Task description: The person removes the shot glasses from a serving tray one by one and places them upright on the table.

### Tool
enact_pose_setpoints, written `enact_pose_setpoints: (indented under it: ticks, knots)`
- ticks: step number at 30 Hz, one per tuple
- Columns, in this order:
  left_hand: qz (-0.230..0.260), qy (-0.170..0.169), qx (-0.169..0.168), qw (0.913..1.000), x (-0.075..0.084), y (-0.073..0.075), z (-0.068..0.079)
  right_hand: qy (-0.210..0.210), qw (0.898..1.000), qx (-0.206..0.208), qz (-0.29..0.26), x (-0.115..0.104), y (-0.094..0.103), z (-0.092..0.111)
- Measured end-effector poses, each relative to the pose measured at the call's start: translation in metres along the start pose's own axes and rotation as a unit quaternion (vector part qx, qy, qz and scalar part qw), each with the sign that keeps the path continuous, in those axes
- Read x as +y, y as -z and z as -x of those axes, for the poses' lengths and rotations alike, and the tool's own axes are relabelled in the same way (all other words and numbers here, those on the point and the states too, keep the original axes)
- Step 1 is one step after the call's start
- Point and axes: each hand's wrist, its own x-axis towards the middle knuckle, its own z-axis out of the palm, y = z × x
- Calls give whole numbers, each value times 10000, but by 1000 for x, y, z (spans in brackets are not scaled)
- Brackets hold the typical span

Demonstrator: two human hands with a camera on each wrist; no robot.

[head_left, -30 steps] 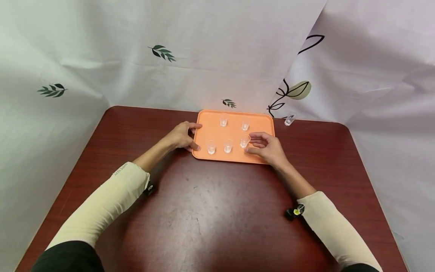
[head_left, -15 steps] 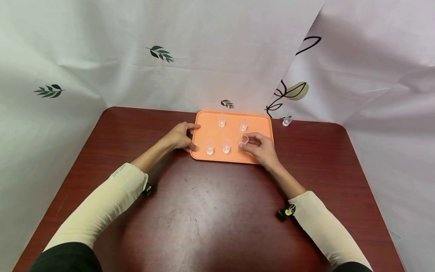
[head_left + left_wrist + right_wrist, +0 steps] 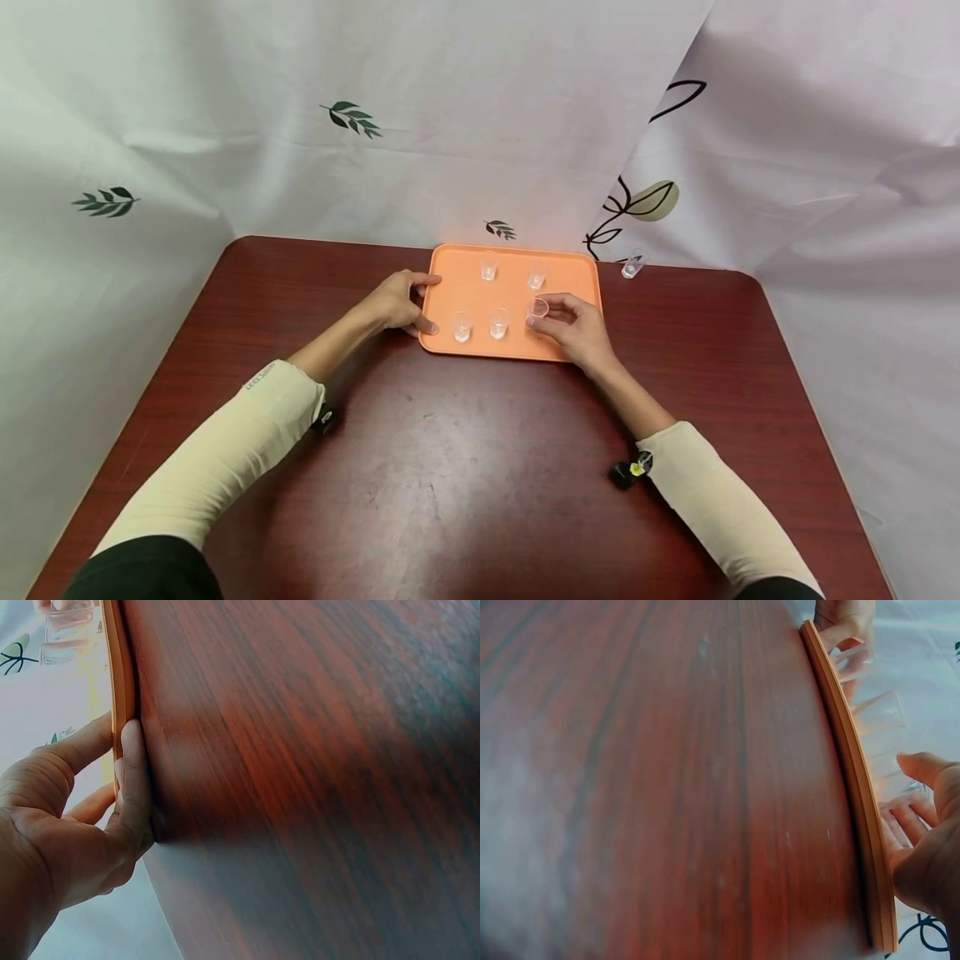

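An orange tray [image 3: 457, 287] lies at the far side of the table. My left hand [image 3: 393, 302] grips its left edge; in the left wrist view fingers sit on both sides of the rim [image 3: 121, 667]. With thumb and fingers, my right hand [image 3: 583, 333] pinches a small clear plastic cup [image 3: 537, 308] over the tray's right half. To its left stand two more such cups, a front left cup [image 3: 462, 328] and a front middle cup [image 3: 498, 324]. Behind them are a back left cup [image 3: 489, 267] and a back right cup [image 3: 536, 277].
Another clear cup [image 3: 633, 265] is at the table's back edge, right of the tray. White cloth [image 3: 420, 150] with leaf prints hangs around the back and sides. Dark red-brown table [image 3: 465, 450] lies between me and the tray.
My right hand has moved slightly left and its thumb and fingers have closed on the front right cup. The left hand has stayed on the tray's edge.
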Motion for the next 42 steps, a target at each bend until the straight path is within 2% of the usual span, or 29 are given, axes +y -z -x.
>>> enact_pose_setpoints:
  ticks: [12, 22, 27, 36, 42]
  knots:
    - [41, -1, -25, 10000, -1, 0, 0, -5, 9990, 363, -275, 6, 34, 0]
    - [-53, -19, 20, 10000, -1, 1, 1, 79, 9959, 847, -322, 4, 66, -5]
    - [17, -8, -27, 10000, -1, 0, 1, 139, 9922, 1120, -520, 6, 84, -8]
    - [38, 15, -20, 10000, -2, -2, 1, -57, 9864, 1452, -771, 9, 112, -15]
    - [19, -11, 5, 10000, -1, -1, 1, -311, 9824, 1686, -739, 15, 128, -23]
